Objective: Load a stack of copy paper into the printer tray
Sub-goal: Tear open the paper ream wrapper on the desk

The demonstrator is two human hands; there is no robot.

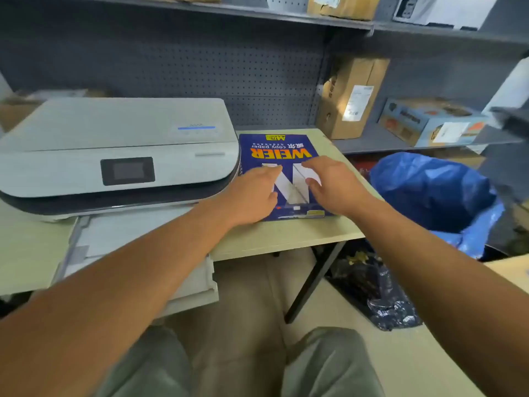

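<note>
Two hands, left hand (254, 193) and right hand (332, 187), flat, fingers loosely spread, gripping nothing, atop wrapped WEIER copy-paper ream (279, 151) near bench's right edge; best opened squarely before filling printer tray (137, 247).

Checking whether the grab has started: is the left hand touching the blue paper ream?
Touching: the head view shows the left hand lying flat on the blue paper ream.

Blue ream wrapper (279, 156): the brand "WEIER" in large orange-yellow capitals, with "copy paper" in white beside Chinese characters above it as seen from the camera, all printed upside down to the viewer. A small yellow tag (275, 137) at its far edge carries print too small to read with certainty. White shipping label (357, 103) on the upright cardboard box (350, 96): print illegible. Blue carton (429, 121): lettering blurred.
</note>
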